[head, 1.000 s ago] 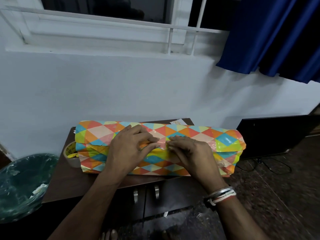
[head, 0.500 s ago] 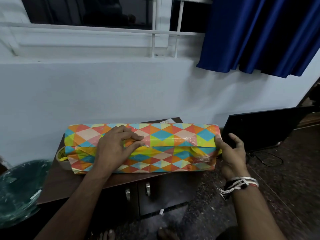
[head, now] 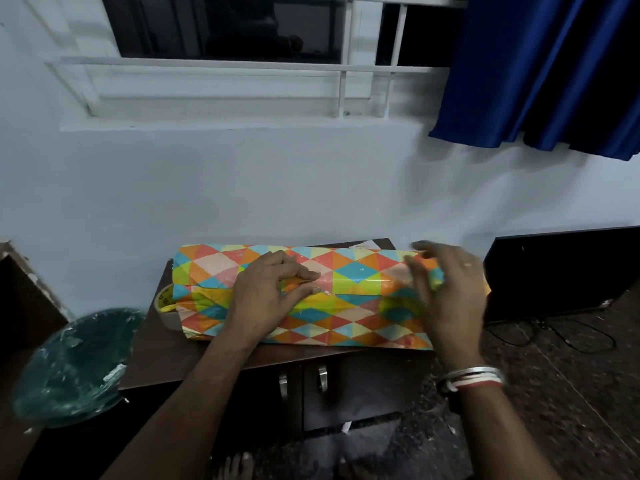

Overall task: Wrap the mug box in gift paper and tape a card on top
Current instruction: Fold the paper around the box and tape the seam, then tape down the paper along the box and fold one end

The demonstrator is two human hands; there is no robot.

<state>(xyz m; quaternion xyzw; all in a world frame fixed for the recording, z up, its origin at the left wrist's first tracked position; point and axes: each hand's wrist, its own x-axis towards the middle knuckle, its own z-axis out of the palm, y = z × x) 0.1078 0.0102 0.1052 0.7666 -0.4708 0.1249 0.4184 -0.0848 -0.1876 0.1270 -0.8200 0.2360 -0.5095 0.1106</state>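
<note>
box (head: 346, 317): wrapped, lay lengthwise on the table (head: 162, 355) by the wall | left hand (head: 266, 299): fingers pretty straight, pressing the top seam down | right hand (head: 450, 292): blurry, fingers spread over the right end, couldn't tell if touching | tape (head: 165, 306): poking out at the left end

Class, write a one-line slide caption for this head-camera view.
Left hand presses the top seam of the wrapped box while the blurred right hand hovers over its right end.
</note>
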